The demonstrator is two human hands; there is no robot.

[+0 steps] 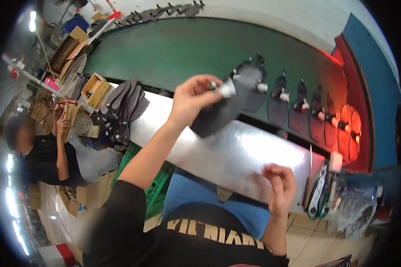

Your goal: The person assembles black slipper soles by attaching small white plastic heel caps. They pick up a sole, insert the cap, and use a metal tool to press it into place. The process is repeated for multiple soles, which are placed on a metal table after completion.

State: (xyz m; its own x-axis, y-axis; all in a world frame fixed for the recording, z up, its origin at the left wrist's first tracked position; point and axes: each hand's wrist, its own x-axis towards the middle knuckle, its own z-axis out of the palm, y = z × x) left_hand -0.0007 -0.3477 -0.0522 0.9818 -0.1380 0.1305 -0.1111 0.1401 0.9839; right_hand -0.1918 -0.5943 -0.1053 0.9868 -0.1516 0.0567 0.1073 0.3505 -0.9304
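Raised over the metal tabletop point(254, 151), my left hand point(189, 98) is closed on a black sandal point(216, 116), gripping it at its strap. White paper or wrapping point(227, 89) sticks out from the strap beside my fingertips; the sandal's far end is blurred. Just beyond it, another dark sandal point(253, 82) rests on the green conveyor belt point(165, 49). My right hand point(280, 187) hovers above the table's near edge, its fingers loosely bent and apart, with nothing visible in them.
Several sandals point(277, 107) line the belt's near side toward a red-lit machine opening point(358, 107). Tools point(317, 193) and a clear plastic bag point(354, 207) are at the right. Left are piled sandals point(124, 107), a green crate point(158, 182) and a seated co-worker point(49, 155).
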